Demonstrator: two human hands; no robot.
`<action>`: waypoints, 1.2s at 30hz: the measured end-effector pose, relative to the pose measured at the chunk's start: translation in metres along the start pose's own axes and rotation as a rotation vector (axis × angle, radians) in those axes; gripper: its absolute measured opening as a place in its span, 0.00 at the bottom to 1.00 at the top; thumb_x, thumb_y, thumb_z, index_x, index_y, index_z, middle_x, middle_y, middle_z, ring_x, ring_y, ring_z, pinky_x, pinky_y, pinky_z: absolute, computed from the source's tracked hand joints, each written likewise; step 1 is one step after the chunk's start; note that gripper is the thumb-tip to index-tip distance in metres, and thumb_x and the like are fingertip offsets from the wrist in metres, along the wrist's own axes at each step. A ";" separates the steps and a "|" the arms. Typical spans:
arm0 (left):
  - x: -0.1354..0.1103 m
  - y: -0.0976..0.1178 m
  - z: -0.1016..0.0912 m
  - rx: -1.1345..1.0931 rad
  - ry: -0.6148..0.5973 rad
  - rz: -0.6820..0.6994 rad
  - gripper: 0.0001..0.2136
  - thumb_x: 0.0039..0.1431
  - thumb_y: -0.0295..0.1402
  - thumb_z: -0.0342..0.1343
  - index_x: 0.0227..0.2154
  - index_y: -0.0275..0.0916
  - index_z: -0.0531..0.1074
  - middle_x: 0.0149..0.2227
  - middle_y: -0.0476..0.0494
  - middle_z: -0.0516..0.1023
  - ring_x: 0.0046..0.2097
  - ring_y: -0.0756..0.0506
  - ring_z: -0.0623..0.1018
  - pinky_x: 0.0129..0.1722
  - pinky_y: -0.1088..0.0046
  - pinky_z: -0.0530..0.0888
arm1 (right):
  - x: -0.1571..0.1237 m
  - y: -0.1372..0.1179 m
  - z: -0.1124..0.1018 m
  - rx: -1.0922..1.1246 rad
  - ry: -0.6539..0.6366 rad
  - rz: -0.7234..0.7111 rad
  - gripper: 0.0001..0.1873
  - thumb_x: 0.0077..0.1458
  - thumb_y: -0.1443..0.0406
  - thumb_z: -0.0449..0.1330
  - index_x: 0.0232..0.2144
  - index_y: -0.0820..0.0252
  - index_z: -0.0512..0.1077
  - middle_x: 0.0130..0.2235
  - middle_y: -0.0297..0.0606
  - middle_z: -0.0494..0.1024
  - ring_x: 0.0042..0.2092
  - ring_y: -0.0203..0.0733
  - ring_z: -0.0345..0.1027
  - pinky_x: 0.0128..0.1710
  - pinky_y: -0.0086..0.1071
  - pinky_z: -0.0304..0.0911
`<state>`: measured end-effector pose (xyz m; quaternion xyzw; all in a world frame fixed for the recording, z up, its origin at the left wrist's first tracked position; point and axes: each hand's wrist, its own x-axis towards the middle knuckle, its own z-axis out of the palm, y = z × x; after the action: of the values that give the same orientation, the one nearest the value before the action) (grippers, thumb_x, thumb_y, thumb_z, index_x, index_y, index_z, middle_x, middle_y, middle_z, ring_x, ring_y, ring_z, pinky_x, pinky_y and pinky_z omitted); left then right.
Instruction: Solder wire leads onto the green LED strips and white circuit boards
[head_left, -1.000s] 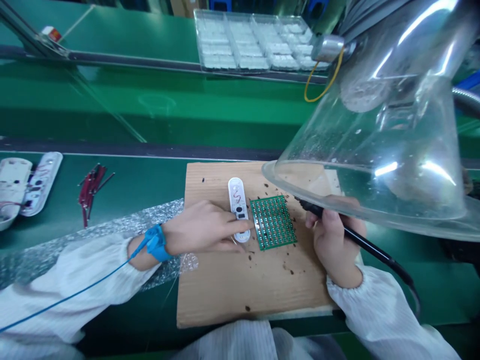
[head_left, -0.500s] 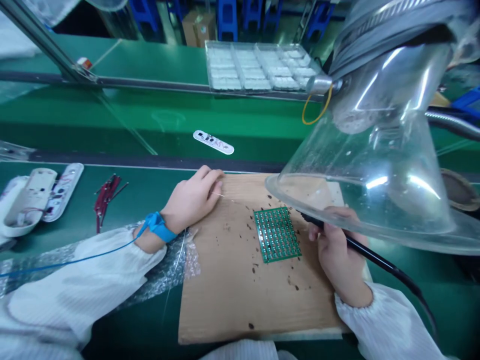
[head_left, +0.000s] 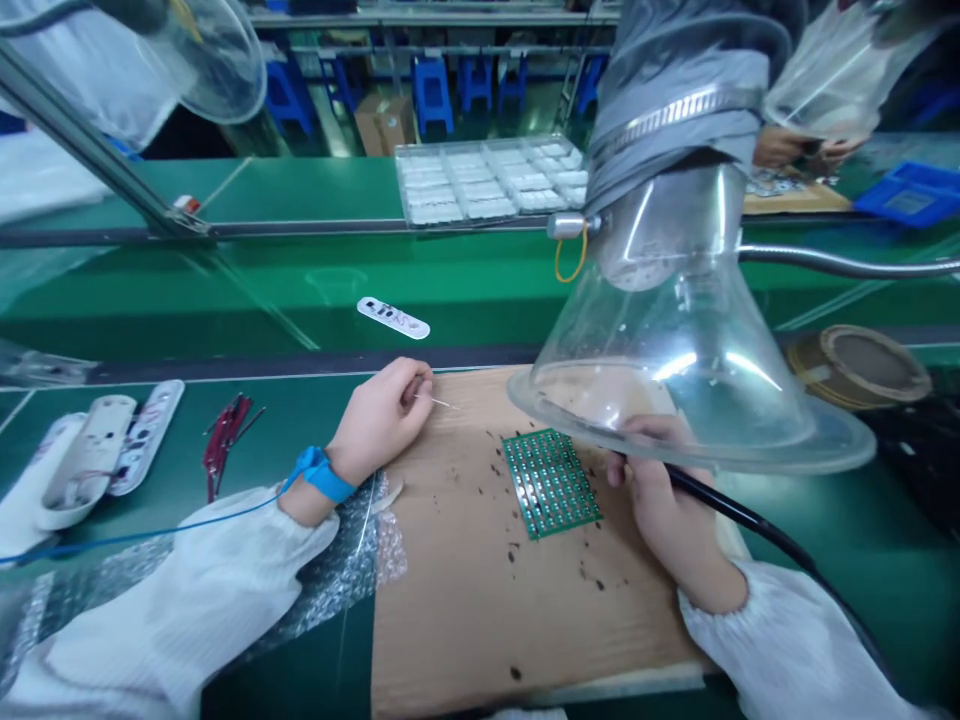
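My left hand [head_left: 382, 412] rests at the far left corner of a wooden board [head_left: 480, 580], fingers pinched on a thin solder wire [head_left: 439, 403]. A blue wrist strap [head_left: 319, 475] with a cord circles that wrist. My right hand [head_left: 660, 500] grips a black soldering iron [head_left: 720, 500] beside a green circuit panel [head_left: 551, 482] lying on the board. The iron's tip is hidden under a clear fume hood [head_left: 675, 370]. A white oblong part [head_left: 393, 317] lies on the green belt beyond the board.
White housings [head_left: 97, 455] and a bundle of red wires [head_left: 225, 440] lie at the left. Bubble wrap [head_left: 337, 570] sits under my left forearm. A clear tray of white parts [head_left: 487, 180] stands across the belt. A tape roll [head_left: 855, 365] is at the right. Another person's hands [head_left: 795, 150] work far right.
The white oblong part went from the board beside the green panel to the belt. My left hand moved from it to the board's far corner, now pinching solder wire. The right hand stayed.
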<state>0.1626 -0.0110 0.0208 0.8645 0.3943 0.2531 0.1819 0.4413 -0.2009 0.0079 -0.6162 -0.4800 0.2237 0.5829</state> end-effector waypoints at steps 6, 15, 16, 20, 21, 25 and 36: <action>-0.010 0.018 0.000 -0.314 -0.168 -0.013 0.07 0.67 0.28 0.52 0.46 0.39 0.69 0.35 0.49 0.65 0.34 0.48 0.69 0.33 0.72 0.68 | 0.005 -0.009 0.010 0.018 -0.090 0.002 0.14 0.73 0.50 0.60 0.44 0.53 0.69 0.25 0.26 0.70 0.24 0.35 0.65 0.25 0.30 0.62; -0.024 0.040 -0.002 -0.485 -0.422 0.104 0.11 0.76 0.35 0.49 0.36 0.40 0.70 0.31 0.50 0.70 0.32 0.49 0.69 0.31 0.74 0.67 | 0.003 -0.006 0.012 0.042 -0.051 0.022 0.19 0.71 0.47 0.61 0.38 0.54 0.68 0.30 0.29 0.73 0.25 0.32 0.64 0.25 0.29 0.64; -0.024 0.040 -0.001 -0.515 -0.423 0.109 0.10 0.76 0.35 0.50 0.38 0.39 0.71 0.32 0.50 0.72 0.32 0.50 0.70 0.30 0.74 0.68 | 0.003 -0.005 0.012 0.053 -0.048 0.024 0.19 0.71 0.47 0.61 0.38 0.54 0.68 0.31 0.29 0.73 0.25 0.32 0.64 0.25 0.29 0.64; -0.025 0.037 0.002 -0.554 -0.428 0.146 0.08 0.75 0.36 0.54 0.42 0.39 0.76 0.36 0.47 0.78 0.34 0.50 0.74 0.32 0.74 0.70 | 0.001 -0.003 0.013 0.094 -0.060 0.005 0.16 0.72 0.49 0.62 0.42 0.54 0.70 0.32 0.30 0.74 0.26 0.32 0.66 0.25 0.28 0.63; -0.025 0.035 0.003 -0.534 -0.420 0.140 0.08 0.75 0.36 0.54 0.42 0.39 0.76 0.35 0.47 0.77 0.33 0.50 0.73 0.32 0.74 0.69 | 0.001 -0.003 0.013 0.099 -0.059 -0.004 0.15 0.72 0.50 0.62 0.43 0.54 0.70 0.33 0.30 0.74 0.26 0.32 0.66 0.25 0.28 0.63; -0.026 0.031 0.005 -0.528 -0.372 0.029 0.08 0.75 0.35 0.53 0.41 0.38 0.73 0.29 0.51 0.69 0.27 0.51 0.65 0.26 0.76 0.64 | 0.000 -0.004 0.012 0.097 -0.048 -0.023 0.14 0.73 0.51 0.62 0.43 0.54 0.70 0.35 0.31 0.76 0.26 0.31 0.65 0.25 0.28 0.62; -0.023 0.028 0.006 -0.675 -0.379 -0.125 0.07 0.72 0.37 0.58 0.41 0.39 0.73 0.30 0.51 0.72 0.23 0.54 0.71 0.22 0.77 0.68 | 0.002 -0.004 0.010 0.087 -0.078 -0.028 0.14 0.73 0.50 0.61 0.46 0.53 0.72 0.36 0.33 0.77 0.28 0.33 0.68 0.26 0.29 0.65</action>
<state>0.1697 -0.0475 0.0234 0.7620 0.3001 0.1929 0.5405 0.4323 -0.1944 0.0097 -0.5743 -0.5009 0.2602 0.5930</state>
